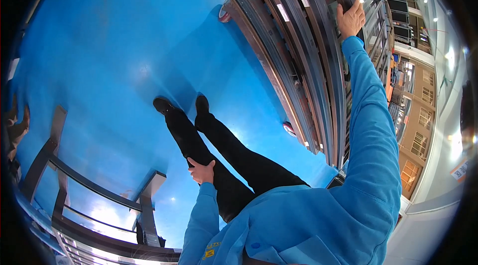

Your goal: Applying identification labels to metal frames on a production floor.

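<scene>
The floor [114,56] is a glossy bright blue, with pale glints of reflected light. The stacked frames [303,61] on the right are dark brown and grey, carrying small white labels (and red caps at two ends). The person's sleeves [371,130] are blue, the trousers [234,160] and shoes [162,104] black. Near left, a rack [99,205] is dark grey.
</scene>
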The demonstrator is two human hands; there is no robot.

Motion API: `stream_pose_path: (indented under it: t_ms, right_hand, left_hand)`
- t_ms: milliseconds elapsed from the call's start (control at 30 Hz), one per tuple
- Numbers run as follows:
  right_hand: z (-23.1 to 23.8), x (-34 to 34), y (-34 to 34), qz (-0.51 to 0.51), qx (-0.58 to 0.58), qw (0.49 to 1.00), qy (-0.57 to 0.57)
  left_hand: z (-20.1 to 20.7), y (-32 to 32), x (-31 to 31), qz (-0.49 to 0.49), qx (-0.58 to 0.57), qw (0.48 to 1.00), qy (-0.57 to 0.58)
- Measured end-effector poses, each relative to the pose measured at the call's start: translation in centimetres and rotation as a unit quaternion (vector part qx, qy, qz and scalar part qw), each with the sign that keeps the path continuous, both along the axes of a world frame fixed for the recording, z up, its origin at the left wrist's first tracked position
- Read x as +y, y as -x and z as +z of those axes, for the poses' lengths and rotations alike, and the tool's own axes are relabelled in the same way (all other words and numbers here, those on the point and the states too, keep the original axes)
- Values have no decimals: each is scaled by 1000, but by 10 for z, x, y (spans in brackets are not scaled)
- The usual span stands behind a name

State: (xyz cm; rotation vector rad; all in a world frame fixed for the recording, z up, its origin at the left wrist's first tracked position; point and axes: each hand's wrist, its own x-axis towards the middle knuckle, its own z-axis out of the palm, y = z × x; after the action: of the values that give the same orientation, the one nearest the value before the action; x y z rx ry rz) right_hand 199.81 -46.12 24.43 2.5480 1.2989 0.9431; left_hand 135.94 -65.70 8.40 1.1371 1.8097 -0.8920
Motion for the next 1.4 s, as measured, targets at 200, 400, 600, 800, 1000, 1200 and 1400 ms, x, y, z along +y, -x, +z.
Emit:
stream_pose_path:
  t_ms: [200, 400, 600, 800, 1000, 1200, 1400]
  right_hand:
    - [2, 3, 0, 11, 8, 1000, 2]
    - [0, 2, 3, 13, 6, 1000, 0]
    - [0, 1, 1, 15, 8, 1000, 1]
    - [3, 2, 8, 6, 11, 1000, 11]
    - [4, 2, 7, 10, 10, 1000, 18]
    - [3, 3, 6, 17, 9, 1000, 17]
    - [3, 4, 8, 9, 12, 1000, 17]
  left_hand:
    - [0, 3, 4, -1, 1, 1000, -7]
    - [-3, 5, 2, 5, 1, 1000, 3]
    - [-4, 6, 1, -1, -2, 1000, -9]
    - [-1, 5, 6, 6, -4, 1000, -3]
    - [4, 2, 12, 13, -5, 1000, -1]
    - [0, 4, 9, -6, 2, 1000, -5]
    - [1, 5, 10, 13, -3, 1000, 2]
